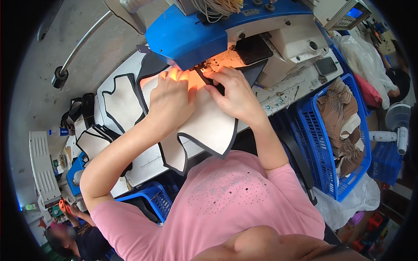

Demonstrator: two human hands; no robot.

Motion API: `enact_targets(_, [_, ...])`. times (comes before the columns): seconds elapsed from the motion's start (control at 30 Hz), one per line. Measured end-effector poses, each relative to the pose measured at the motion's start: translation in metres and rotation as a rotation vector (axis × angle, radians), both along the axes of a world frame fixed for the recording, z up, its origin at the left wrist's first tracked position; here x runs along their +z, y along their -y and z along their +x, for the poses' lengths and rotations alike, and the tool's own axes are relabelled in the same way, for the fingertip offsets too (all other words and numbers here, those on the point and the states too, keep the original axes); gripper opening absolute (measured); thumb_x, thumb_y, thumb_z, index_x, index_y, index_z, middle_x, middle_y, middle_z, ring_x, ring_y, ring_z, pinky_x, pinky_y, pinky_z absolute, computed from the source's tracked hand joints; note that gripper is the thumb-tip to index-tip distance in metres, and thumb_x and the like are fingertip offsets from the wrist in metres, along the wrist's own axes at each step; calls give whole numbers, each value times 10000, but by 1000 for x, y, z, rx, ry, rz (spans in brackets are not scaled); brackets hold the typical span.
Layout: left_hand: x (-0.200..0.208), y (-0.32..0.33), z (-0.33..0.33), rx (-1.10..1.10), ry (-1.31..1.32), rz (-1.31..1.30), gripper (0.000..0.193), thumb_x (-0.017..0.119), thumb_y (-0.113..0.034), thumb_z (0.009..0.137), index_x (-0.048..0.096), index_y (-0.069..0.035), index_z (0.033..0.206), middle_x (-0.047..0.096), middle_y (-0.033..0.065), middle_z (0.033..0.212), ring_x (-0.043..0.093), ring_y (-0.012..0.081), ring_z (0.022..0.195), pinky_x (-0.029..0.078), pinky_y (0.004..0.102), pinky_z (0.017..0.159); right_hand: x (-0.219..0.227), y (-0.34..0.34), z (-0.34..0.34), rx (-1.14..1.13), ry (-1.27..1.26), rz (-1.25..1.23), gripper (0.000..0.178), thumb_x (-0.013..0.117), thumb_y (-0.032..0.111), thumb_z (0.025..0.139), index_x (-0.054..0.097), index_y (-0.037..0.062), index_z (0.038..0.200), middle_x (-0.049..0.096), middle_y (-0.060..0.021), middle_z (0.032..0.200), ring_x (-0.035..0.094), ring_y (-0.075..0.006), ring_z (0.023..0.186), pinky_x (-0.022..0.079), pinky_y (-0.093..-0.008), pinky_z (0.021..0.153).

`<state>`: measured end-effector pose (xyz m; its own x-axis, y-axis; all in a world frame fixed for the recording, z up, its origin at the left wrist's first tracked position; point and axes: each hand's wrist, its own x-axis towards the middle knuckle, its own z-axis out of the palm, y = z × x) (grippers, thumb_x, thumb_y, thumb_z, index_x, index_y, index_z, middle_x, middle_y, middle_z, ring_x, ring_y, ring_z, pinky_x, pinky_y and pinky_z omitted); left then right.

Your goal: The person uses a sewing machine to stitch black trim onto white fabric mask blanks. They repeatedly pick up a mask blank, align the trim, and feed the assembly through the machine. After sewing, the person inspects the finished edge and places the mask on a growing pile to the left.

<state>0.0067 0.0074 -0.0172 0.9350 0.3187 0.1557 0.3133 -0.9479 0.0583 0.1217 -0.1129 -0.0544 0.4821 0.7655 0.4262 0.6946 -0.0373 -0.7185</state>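
Blue sewing machine (191, 37) fills the top, its lamp lighting the needle area orange. On the white bench (143, 167) lies the pale cut panel w/ dark edge (209, 130), front end fed under the machine head, tail hanging over the bench edge. Left hand (170, 101) lies flat on it, fingers spread, pressing to keep it steady. Right hand (235, 93) pinches the dark edge strip (204, 79) by the needle, prob. guiding it; exact grip unclear. More panels (119, 102) stacked left; blue basket (344, 143) right.

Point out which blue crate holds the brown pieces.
The large blue crate at the person's right, beside the machine, heaped with brown pieces. The other blue crate, low on the left under the table edge, shows none.
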Motion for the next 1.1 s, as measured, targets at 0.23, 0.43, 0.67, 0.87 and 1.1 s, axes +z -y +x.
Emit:
enact_targets(0.23, [-12, -36, 12, 49, -1, 30, 290, 575, -255, 788, 608, -35, 973, 534, 130, 1086, 503, 314, 1021, 492, 408, 719, -5, -1, 0, -12, 52, 24, 217, 630, 115, 731, 638, 18, 925, 557, -109, 789, 541, -276, 791, 405, -368, 759])
enact_targets(0.43, [-6, -66, 24, 4, 197, -57, 112, 612, -220, 688, 674, -131, 715, 638, 92, 854, 574, 324, 875, 488, 410, 651, -7, -1, -1, -2, 127, 35, 211, 644, 109, 738, 650, 85, 947, 521, -71, 762, 526, -249, 772, 395, -352, 742])
enact_targets(0.67, [7, -99, 41, 251, -148, -44, 247, 574, -297, 727, 641, -116, 880, 644, 131, 920, 591, 338, 882, 473, 413, 709, -4, -3, -7, -29, 254, -53, 240, 623, 149, 765, 648, 124, 1002, 517, -69, 826, 495, -245, 807, 362, -337, 763])
enact_targets(0.87, [-26, -165, 32, 140, 121, -498, 275, 506, -193, 773, 570, -19, 977, 626, 138, 908, 593, 275, 787, 447, 346, 701, -3, -2, -8, -26, 274, -75, 265, 618, 172, 769, 647, 130, 1029, 529, -82, 845, 501, -252, 832, 361, -343, 778])
enact_targets(1.1, [-19, -160, -12, 380, 596, -1181, 187, 527, -250, 804, 556, -78, 874, 490, -23, 752, 452, 77, 710, 346, 212, 632, -6, -3, -4, -35, 263, -34, 242, 624, 160, 744, 665, 108, 976, 547, -86, 804, 514, -252, 837, 370, -359, 752])
